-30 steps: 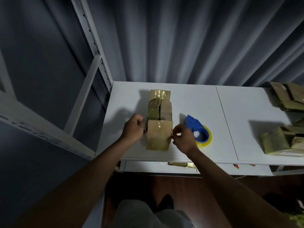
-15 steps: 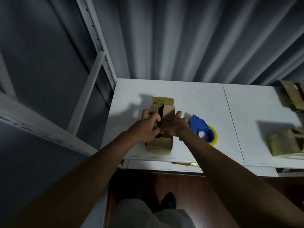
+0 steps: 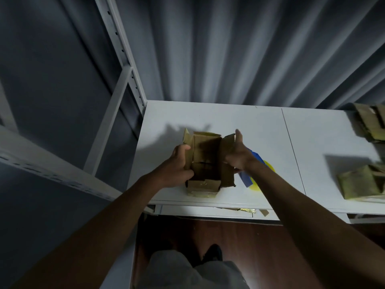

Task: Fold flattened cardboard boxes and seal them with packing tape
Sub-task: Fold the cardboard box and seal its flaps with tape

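Note:
A small brown cardboard box (image 3: 206,161) stands opened up on the white table (image 3: 270,130), its top flaps spread and its dark inside showing. My left hand (image 3: 180,165) grips the box's left wall with curled fingers. My right hand (image 3: 237,152) holds the right flap, thumb pointing up along it. A blue tape dispenser (image 3: 249,178) with a yellow tape roll (image 3: 268,165) lies on the table just right of the box, partly hidden by my right wrist.
More cardboard boxes lie at the table's right side: one folded piece (image 3: 358,184) near the front and a stack (image 3: 373,124) at the back. A white metal shelf frame (image 3: 116,49) rises on the left. A grey curtain hangs behind the table.
The flat, folded cardboard has been pulled open into a box shape. Both hands moved from its near end to its left and right sides, spreading the flaps apart.

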